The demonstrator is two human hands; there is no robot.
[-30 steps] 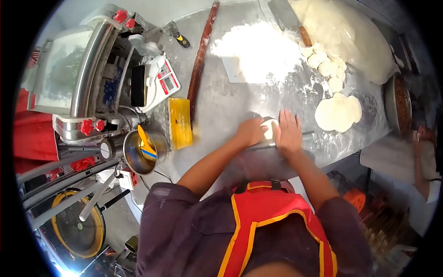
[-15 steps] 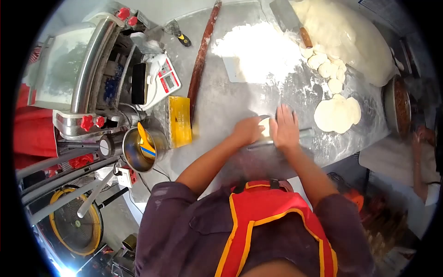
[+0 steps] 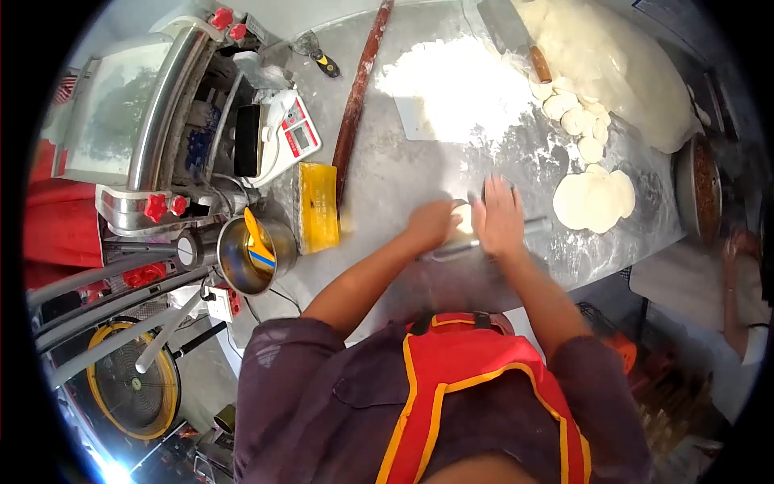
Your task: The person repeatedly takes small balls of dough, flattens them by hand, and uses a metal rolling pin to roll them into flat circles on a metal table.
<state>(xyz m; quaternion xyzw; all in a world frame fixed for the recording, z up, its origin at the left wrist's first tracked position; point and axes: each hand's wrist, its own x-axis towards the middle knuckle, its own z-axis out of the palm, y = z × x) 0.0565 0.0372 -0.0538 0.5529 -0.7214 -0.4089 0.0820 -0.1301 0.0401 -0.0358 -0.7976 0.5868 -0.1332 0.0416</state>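
Note:
My left hand (image 3: 430, 225) is closed on the near side of a small round of pale dough (image 3: 462, 218), its fingers curled at the dough's left edge. Beside it, my right hand (image 3: 501, 218) lies flat with fingers stretched out, palm over a short grey rolling pin (image 3: 535, 227) that is blurred. The pin crosses beneath the palm at the dough's near edge, and part of it is hidden. Right of my hands lie overlapping flat dough wrappers (image 3: 592, 202). Behind these sit several small dough pieces (image 3: 574, 121), dusted with flour.
White flour (image 3: 459, 89) covers the back of the metal table (image 3: 387, 177). A long wooden rolling pin (image 3: 360, 101), yellow box (image 3: 318, 208), scale (image 3: 300, 137) and steel pot (image 3: 278, 242) stand left. Far right are a large dough mass (image 3: 605, 64), a filling bowl (image 3: 704, 189) and another person's arm (image 3: 735, 298).
The view has shifted slightly. My right hand and the grey pin have moved a little, while my left hand stays at the dough. The surrounding things keep their places.

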